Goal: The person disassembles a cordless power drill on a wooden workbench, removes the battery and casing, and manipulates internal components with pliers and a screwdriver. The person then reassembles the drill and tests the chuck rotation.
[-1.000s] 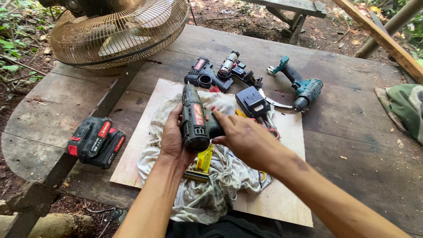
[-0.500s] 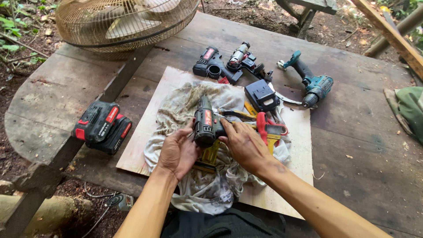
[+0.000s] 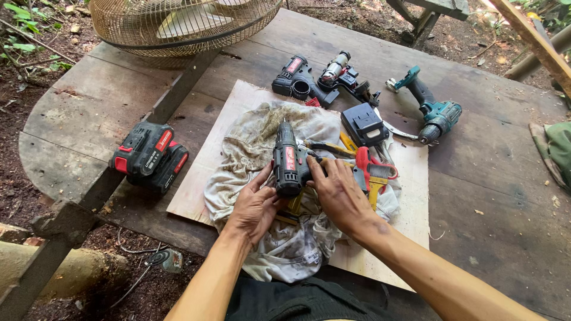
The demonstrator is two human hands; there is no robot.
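Note:
A black and red cordless drill body [image 3: 288, 159] lies on a dirty white cloth [image 3: 262, 148], nose pointing away from me. My left hand [image 3: 254, 205] cups its near end from the left. My right hand [image 3: 338, 193] grips it from the right, fingers on its side. The cloth is spread over a plywood sheet [image 3: 410, 196] on a wooden table. Red-handled pliers [image 3: 364, 169] and a yellow-handled tool [image 3: 324, 147] lie just right of the drill.
Two black and red battery packs [image 3: 150, 157] sit left of the plywood. Behind it lie a dark battery [image 3: 364, 123], a dismantled drill housing [image 3: 295, 77], a motor assembly [image 3: 340, 74] and a teal drill [image 3: 433, 113]. A fan's wire cage [image 3: 178, 24] stands at the back left.
The drill body has come down from being held upright onto the cloth, and both hands have closed in around its near end. The view has shifted slightly.

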